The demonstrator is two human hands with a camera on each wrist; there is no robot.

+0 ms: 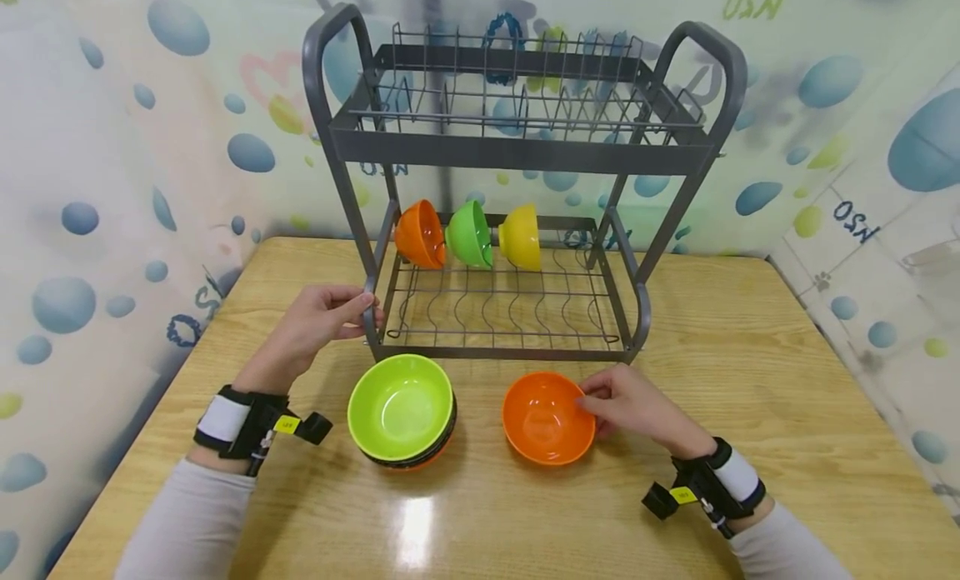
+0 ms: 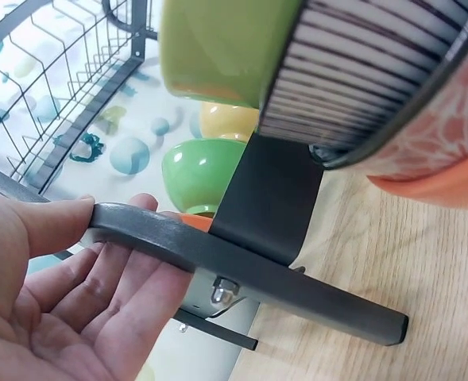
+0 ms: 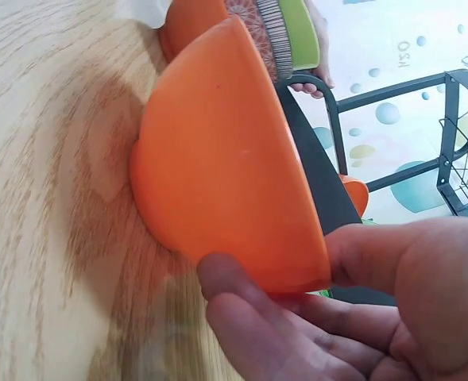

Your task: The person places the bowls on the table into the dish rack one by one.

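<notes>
My right hand (image 1: 630, 403) pinches the right rim of an orange bowl (image 1: 543, 422), thumb inside and fingers under the outer wall, as the right wrist view also shows. The bowl sits upright at the table's front middle. With thumb and fingers, my left hand (image 1: 318, 317) grips the lower left side bar (image 2: 162, 234) of a dark grey two-tier dish rack (image 1: 525, 155). Left of the orange bowl stands a stack of bowls, a lime green bowl (image 1: 401, 407) on top. Tilted on the rack's lower tier are an orange bowl (image 1: 420, 234), a green bowl (image 1: 468, 234) and a yellow bowl (image 1: 520, 237).
The rack's upper tier (image 1: 525, 97) has wire dividers and curved handles at both ends. Beneath everything lies a wooden table (image 1: 750, 397). Behind it hangs a patterned wall covering (image 1: 172, 105). In the left wrist view, patterned bowls (image 2: 361, 75) show under the lime one.
</notes>
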